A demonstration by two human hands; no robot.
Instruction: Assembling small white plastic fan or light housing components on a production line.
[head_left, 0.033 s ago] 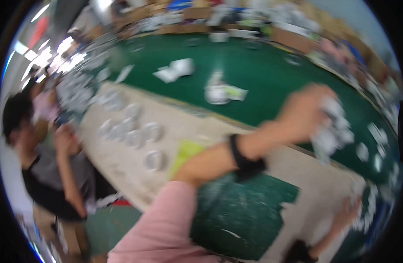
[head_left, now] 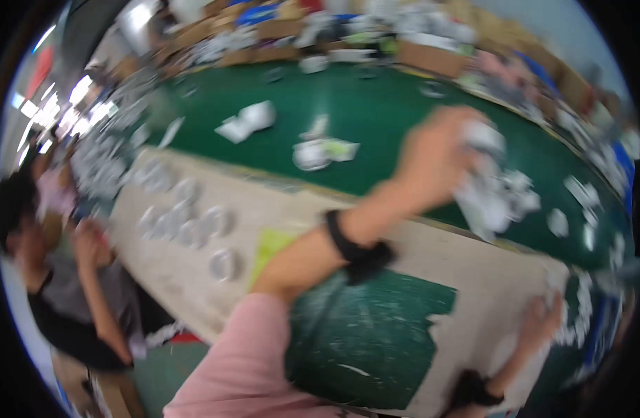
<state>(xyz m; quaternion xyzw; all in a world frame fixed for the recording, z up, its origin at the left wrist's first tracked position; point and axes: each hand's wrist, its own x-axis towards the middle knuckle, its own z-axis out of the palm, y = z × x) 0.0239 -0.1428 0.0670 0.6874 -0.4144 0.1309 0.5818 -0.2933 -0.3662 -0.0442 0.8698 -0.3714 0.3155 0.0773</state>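
Note:
My left hand (head_left: pixel 442 157), on a bare forearm with a black wristband (head_left: pixel 358 247), is raised over the far edge of the board. Its fingers are closed on a white rounded piece (head_left: pixel 486 138); blur hides its exact kind. Directly under that hand lies a loose heap of white pieces (head_left: pixel 508 198) at the board's edge. Farther right and nearer, my right hand (head_left: pixel 541 324) rests low over the board's right end. Its fingers look apart, though blurred, beside small whitish bits (head_left: pixel 551 279).
A beige board (head_left: pixel 494 279) with a dark green cut-out lies before me. Clear round lids (head_left: pixel 222 265) and a yellow-green sheet (head_left: pixel 271 251) sit on its left. White pieces (head_left: pixel 256 117) are scattered on the green table (head_left: pixel 382 111). At left, a person (head_left: pixel 83 292) works close by.
The whole view has shifted, so the board and table appear farther left. My left hand still grips the white piece; it now appears slightly higher, with more of the heap below it showing.

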